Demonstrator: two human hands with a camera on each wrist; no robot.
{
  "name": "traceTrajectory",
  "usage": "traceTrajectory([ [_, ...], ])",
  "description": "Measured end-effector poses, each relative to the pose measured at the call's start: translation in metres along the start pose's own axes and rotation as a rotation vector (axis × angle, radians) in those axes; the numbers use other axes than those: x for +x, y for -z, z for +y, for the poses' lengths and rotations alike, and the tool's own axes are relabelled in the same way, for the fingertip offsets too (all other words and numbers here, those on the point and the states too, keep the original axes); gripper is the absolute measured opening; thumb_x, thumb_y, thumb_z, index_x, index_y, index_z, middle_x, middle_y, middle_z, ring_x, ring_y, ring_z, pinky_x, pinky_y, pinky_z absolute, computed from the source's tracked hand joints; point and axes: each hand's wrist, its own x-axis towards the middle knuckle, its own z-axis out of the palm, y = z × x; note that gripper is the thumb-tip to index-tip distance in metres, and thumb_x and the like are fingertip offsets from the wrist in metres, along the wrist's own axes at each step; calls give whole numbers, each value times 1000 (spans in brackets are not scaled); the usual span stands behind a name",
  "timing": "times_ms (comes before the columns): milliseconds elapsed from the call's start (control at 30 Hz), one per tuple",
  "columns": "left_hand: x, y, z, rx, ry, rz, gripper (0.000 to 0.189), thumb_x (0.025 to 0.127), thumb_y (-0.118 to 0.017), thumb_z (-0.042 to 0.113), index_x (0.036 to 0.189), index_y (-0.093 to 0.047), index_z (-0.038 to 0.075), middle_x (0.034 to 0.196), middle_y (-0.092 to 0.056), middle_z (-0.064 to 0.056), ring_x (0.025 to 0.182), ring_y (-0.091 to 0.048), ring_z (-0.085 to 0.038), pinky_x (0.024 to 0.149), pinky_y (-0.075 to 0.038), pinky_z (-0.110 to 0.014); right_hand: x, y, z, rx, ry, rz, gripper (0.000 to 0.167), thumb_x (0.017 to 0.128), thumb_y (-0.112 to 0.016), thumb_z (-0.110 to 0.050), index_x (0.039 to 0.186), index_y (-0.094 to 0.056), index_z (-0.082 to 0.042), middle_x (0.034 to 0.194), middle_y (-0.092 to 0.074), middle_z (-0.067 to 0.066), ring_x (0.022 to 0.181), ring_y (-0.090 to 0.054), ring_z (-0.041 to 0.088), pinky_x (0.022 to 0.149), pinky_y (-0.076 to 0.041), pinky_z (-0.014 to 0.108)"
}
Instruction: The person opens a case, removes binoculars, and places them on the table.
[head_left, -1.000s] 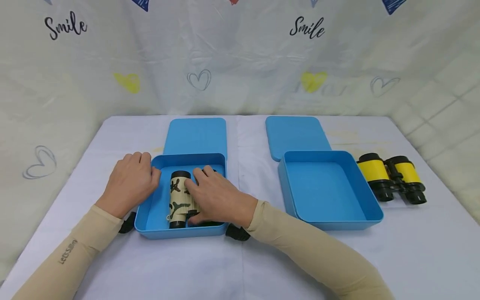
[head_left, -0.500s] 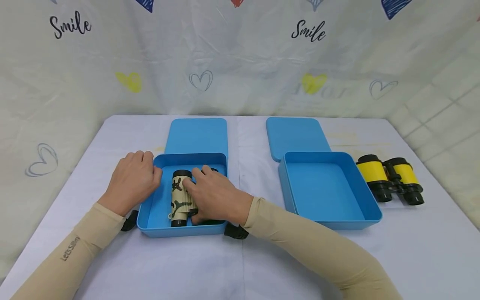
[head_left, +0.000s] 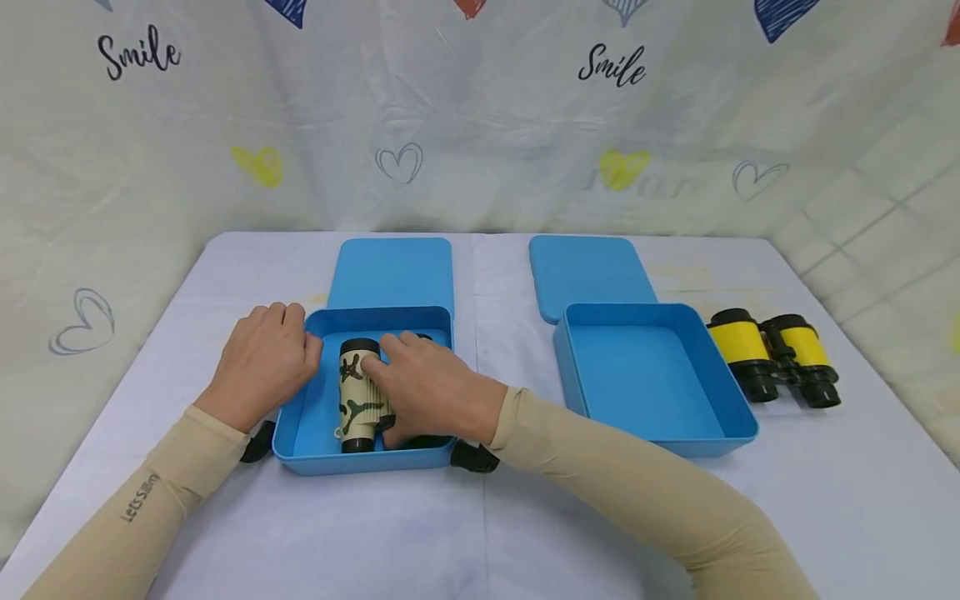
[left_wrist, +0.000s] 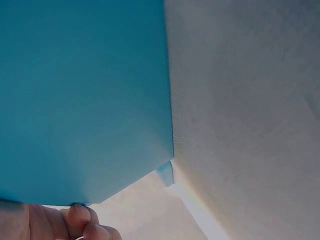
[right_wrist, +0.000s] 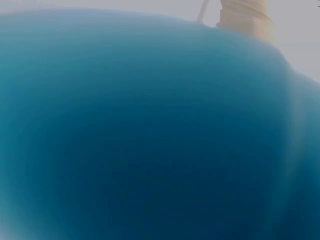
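Camouflage-patterned binoculars lie inside the left blue box, one barrel in plain sight and the other mostly covered. Over that covered barrel, my right hand grips the binoculars, its thumb side toward the front. My left hand holds the box's left rim near the back corner. In the left wrist view, curled fingers pinch the edge of the blue wall. Blurred blue box wall fills most of the right wrist view, which hides the right fingers.
A second blue box stands open on the right. Behind the boxes lie two blue lids. Yellow and black binoculars rest beside the right box. A white cloth covers the table, with a printed curtain behind.
Between the frames the camera view shifts slightly. The right hand and the camouflage binoculars barely move within the box; the left hand keeps its place on the rim.
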Motion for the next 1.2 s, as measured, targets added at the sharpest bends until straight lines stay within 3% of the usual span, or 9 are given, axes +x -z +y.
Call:
traceTrajectory([
  [433,1,2,0,0,17,-27,22,95,-49,12,80,-53,-4,66,-48,-14,58,-45,-25,49,-38,-32,-6,11,7,0,0,61,79,75,-81,-70,131,-59,-17,100,-58,1,82,-48,14,69,-42,25],
  [867,1,3,0,-16,30,-50,23,96,-48,12,81,-54,-4,66,-48,-14,59,-45,-25,50,-37,-32,-13,25,16,86,-55,43,80,78,-81,-65,138,-56,-18,110,-59,4,94,-53,16,79,-54,26],
  [1200,3,4,-2,-54,41,-98,23,97,-46,11,81,-53,-4,65,-46,-12,61,-45,-24,52,-34,-30,-18,37,24,127,-60,82,76,77,-83,-58,135,-57,-16,103,-56,4,91,-51,16,74,-51,26],
])
